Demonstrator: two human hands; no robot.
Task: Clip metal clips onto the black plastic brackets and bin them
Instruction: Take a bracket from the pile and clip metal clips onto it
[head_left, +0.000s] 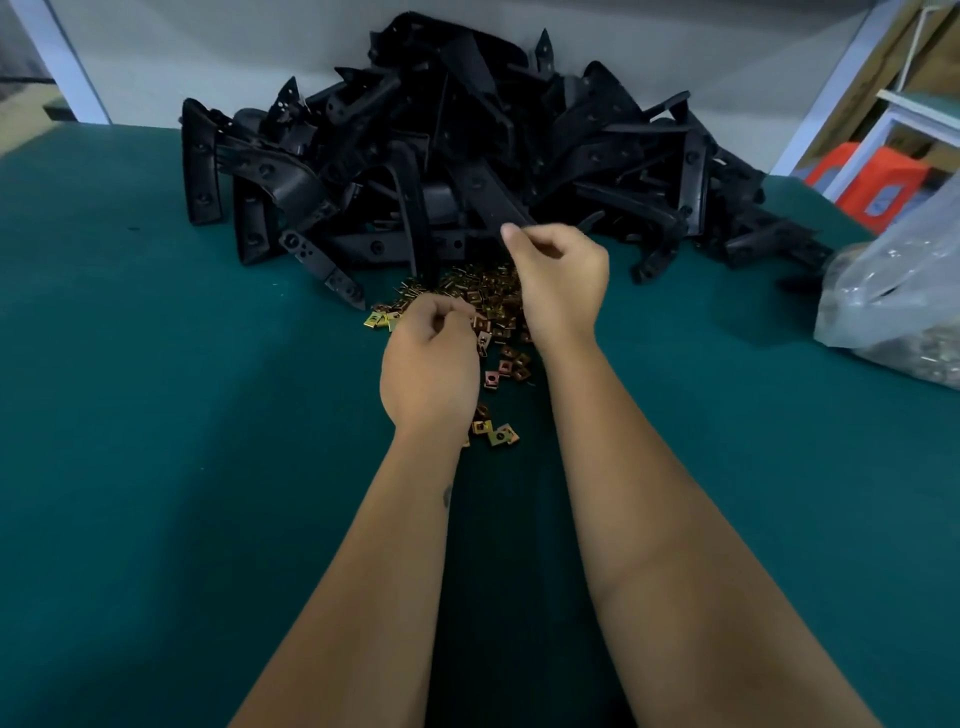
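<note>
Ahead, both hands work over the metal clips (493, 312): left hand (431, 358) fingers curled, contents unclear; right hand (561, 275) pinching a black bracket (488, 192); green table (156, 415) open either side.

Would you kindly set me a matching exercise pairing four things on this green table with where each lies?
Things:
1. pile of black plastic brackets
2. scatter of small brass-coloured metal clips
3. clear plastic bag
4. left hand

Places:
A. right edge of the green table
B. far side, against the wall
C. over the near part of the clips
D. just in front of the brackets

Pairs: 1-B, 2-D, 3-A, 4-C
</note>
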